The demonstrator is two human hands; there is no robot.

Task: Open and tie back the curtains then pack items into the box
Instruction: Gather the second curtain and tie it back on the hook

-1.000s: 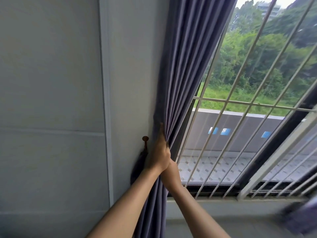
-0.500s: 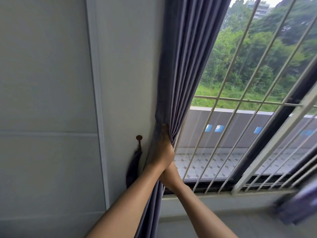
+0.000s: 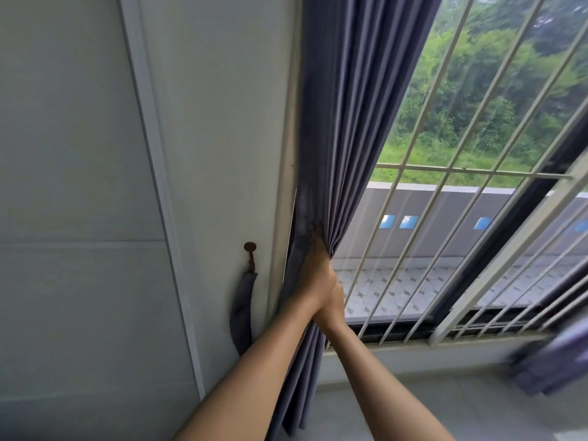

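Head view: the grey-purple curtain (image 3: 346,122) hangs gathered at the window's left edge, bunched where the left hand (image 3: 313,272) grips it. The right hand (image 3: 335,300) sits just under it, mostly hidden, so its grip cannot be told. A tieback (image 3: 243,313) dangles from a wall hook (image 3: 250,247) beside them. White bars (image 3: 423,173) cross the glass.

I see a pale wall (image 3: 206,122) with a small brown hook (image 3: 250,247), a grey tie-back strap (image 3: 243,310) hanging from it, pale floor (image 3: 477,409) below the window sill (image 3: 397,353)
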